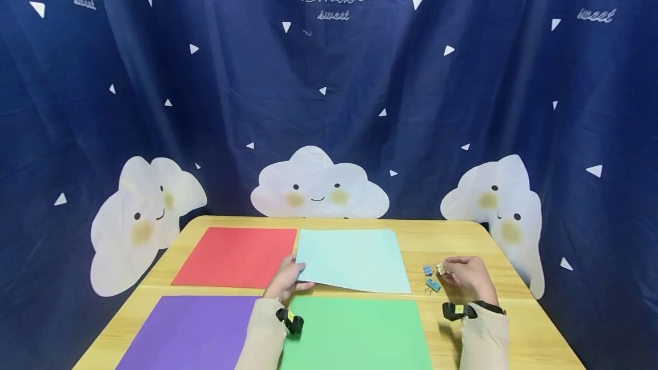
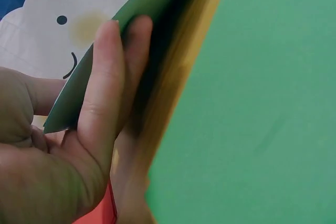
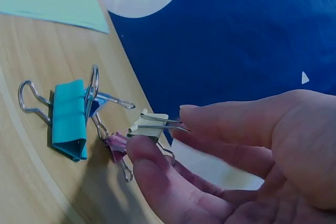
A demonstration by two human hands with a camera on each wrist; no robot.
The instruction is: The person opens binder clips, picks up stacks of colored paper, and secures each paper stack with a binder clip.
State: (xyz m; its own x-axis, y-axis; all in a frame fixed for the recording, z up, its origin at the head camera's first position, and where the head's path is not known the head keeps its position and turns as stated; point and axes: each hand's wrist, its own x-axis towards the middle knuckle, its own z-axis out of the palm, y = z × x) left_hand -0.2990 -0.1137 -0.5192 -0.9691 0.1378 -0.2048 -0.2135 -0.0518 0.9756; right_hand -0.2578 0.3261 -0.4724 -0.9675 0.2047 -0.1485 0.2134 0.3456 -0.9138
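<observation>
My left hand (image 1: 284, 281) pinches the near left corner of the light blue paper (image 1: 352, 258), thumb on top and fingers beneath. In the left wrist view that lifted corner (image 2: 71, 100) bends up off the wooden table. My right hand (image 1: 470, 276) has a pale yellow binder clip (image 3: 152, 123) between thumb and index finger, low over the table. Beside it are a pink binder clip (image 3: 116, 145), a blue binder clip (image 1: 428, 270) and a larger teal binder clip (image 3: 69, 119), which has its wire handles spread.
A red sheet (image 1: 236, 256) lies left of the light blue paper. Nearer are a purple sheet (image 1: 190, 330) and a green sheet (image 1: 357, 330), partly under the left forearm. Behind the wooden table (image 1: 437, 238) hangs a dark blue curtain (image 1: 329, 119) with clouds.
</observation>
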